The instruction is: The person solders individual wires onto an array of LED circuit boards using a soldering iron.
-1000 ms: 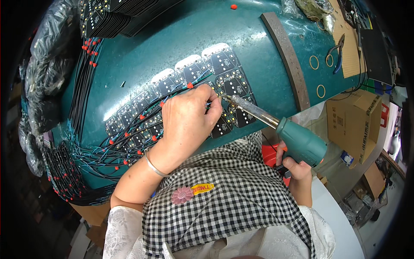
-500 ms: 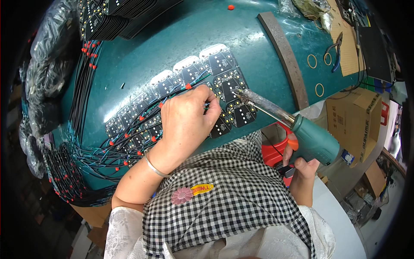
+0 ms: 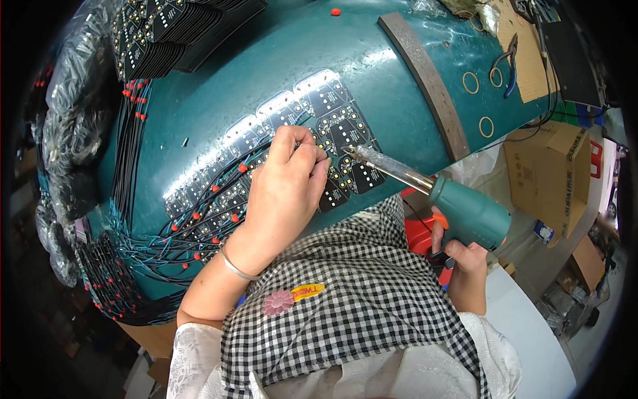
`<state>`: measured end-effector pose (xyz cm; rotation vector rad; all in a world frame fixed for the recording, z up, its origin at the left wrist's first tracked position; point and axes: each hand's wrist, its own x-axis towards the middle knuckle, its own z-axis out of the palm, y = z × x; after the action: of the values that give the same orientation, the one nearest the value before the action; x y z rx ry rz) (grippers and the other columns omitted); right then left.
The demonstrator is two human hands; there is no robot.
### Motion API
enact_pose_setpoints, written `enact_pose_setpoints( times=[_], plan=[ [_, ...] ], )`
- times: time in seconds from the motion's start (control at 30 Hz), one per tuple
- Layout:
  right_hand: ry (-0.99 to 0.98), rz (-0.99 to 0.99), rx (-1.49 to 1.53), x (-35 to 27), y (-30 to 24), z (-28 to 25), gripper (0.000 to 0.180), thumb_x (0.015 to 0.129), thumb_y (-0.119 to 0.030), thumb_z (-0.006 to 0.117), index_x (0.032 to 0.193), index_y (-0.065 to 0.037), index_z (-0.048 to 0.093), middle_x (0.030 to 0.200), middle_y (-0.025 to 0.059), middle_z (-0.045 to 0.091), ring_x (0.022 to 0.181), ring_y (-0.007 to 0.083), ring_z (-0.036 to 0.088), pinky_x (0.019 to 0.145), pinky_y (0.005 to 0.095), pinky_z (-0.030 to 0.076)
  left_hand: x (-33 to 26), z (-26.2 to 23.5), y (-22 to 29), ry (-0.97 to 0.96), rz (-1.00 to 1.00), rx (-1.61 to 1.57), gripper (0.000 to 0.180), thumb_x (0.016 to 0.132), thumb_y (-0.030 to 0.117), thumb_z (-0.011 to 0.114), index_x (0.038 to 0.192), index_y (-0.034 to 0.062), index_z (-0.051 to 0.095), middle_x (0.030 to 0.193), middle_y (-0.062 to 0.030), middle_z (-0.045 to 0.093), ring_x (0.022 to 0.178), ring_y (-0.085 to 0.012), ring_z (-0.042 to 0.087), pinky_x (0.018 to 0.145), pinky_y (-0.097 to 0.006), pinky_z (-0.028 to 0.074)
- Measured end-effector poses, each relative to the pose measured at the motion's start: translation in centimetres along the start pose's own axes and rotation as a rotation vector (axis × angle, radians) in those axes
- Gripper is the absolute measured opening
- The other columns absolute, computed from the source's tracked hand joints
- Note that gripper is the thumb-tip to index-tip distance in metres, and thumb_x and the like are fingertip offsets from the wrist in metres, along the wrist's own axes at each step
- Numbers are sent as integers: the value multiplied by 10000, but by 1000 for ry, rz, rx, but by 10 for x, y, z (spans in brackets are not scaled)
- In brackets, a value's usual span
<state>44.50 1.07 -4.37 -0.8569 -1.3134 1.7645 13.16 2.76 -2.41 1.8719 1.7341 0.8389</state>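
Over a panel of black circuit boards (image 3: 342,130), my left hand (image 3: 282,186) is closed in a pinch on a thin wire. Its fingertips and the wire's end are mostly hidden by the hand itself. A green soldering gun (image 3: 468,213) is in my right hand (image 3: 465,258), whose fingers wrap round the handle by the orange trigger. Its tip (image 3: 352,151) points left, over the boards just right of my left fingertips. Several black wires (image 3: 216,189) with red connectors run from under my left hand across the boards to the left.
Bundled wires (image 3: 129,156) lie left, beside plastic-wrapped bundles (image 3: 76,126). Stacked boards (image 3: 173,40) stand at the far left. A dark bar (image 3: 428,83) crosses the green table at right, near rubber bands (image 3: 486,126) and pliers (image 3: 511,66). A cardboard box (image 3: 548,176) stands right.
The whole view has shifted slightly. The soldering gun's tip has come a little nearer to me over the boards. My left fingers have shifted, and the red connector beside them no longer shows.
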Motion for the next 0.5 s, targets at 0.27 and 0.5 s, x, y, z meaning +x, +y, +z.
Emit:
enact_pose_setpoints(
  times=[0.27,0.5],
  plan=[
    [-32,-2,-39,0,3,1,662,811,-260,774,1281,99,478,1180,227,591,599,211,594,458,279,478,1,7,0,94,8,61,147,753,-39,719,842,0,609,941,-96,572,657,-171,586,537,-285,484],
    [-27,29,-92,2,1,3,580,827,-293,757,1205,96,551,1093,175,595,586,197,590,471,266,461,1,8,0,84,36,78,158,739,-43,721,836,-1,603,951,-105,583,676,-196,597,549,-296,492]
  ],
)
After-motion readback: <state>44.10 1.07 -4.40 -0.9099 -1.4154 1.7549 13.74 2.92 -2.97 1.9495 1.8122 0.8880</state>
